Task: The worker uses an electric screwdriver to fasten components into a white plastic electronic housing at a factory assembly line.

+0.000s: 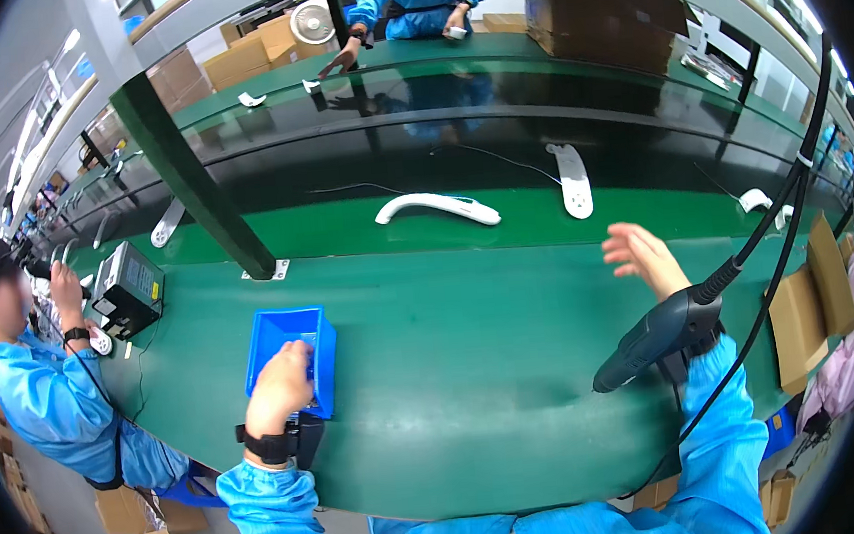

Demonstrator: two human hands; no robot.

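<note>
My left hand (281, 384) dips into a blue plastic bin (326, 360), its fingers bent together over the small parts inside; what they pinch, if anything, is hidden. Over the right side of the green bench, my right hand (645, 258) reaches forward with fingers stretched out and nothing in them. A dark electric screwdriver (658, 337) hangs on its cable in front of my right wrist, tip pointing down and left. Beyond my hands, a curved white handle-shaped part (437, 204) lies at the bench's far strip. A flat white part (573, 183) with a thin wire rests nearer my right hand.
A green post (194, 180) rises from the bench at left. Near it stand a black box-shaped device (128, 289) and a seated co-worker (50, 387). Another person (421, 1) works across the dark conveyor (338, 154). An open carton (803, 323) is at right.
</note>
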